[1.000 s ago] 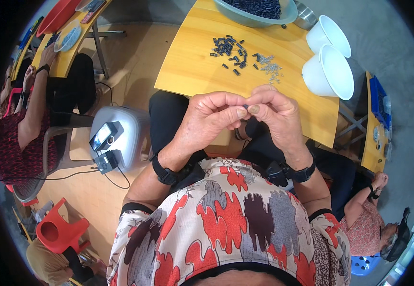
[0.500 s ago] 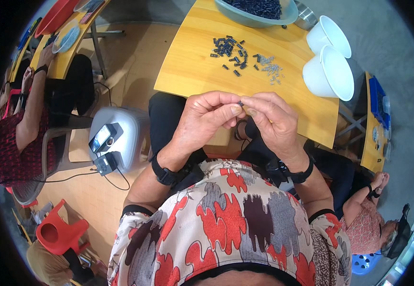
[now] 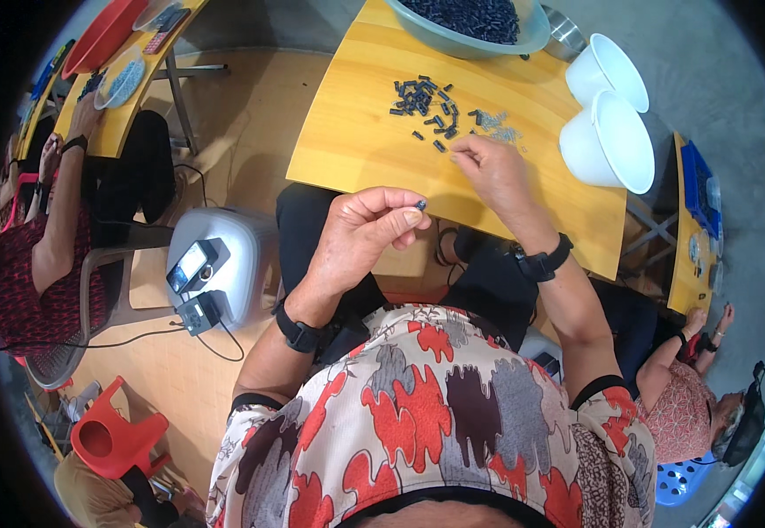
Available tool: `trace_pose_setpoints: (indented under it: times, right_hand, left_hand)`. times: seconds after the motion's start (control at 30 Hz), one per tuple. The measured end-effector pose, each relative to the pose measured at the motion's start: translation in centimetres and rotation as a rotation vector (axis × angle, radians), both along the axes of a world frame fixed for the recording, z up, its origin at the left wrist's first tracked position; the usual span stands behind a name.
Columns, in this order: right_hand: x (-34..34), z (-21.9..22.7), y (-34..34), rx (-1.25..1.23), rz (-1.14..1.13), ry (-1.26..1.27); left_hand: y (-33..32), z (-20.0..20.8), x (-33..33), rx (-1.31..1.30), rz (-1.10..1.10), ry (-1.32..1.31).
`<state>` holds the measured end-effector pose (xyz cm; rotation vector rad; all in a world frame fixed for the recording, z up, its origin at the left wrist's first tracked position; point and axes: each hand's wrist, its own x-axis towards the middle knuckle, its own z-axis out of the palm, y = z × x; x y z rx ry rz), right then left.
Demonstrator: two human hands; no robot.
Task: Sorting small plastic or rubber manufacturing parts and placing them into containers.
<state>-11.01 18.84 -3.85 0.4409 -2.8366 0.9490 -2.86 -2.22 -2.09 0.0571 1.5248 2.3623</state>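
Now the right hand [image 3: 492, 172] has left the left hand [image 3: 360, 238] for the table [image 3: 347, 150].

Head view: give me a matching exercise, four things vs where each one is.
Things:
1. left hand
2. right hand
3. white bowls
4. teal basin

Places:
A. far edge of the yellow table, full of dark pieces
B. raised off the table, pinching a small dark piece
C. table's right edge
D. on the table by the scattered pieces

Pairs: 1-B, 2-D, 3-C, 4-A

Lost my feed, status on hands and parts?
Left hand pinching small dark part. Right hand on table at grey bits. Nothing in the way.
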Motion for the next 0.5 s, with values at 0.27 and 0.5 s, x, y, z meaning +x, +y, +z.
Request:
trace_pose_setpoints:
  times: [0.27, 0.5]
  right_hand:
    - [-1.0, -1.2, -1.9, 0.18, 0.006, 0.109]
    - [-1.4, 0.2, -2.8, 0.159, 0.022, 0.108]
  left_hand:
    - [-0.4, -0.3, -0.1, 0.014, 0.019, -0.013]
    - [-0.6, -0.6, -0.1, 0.027, 0.026, -0.006]
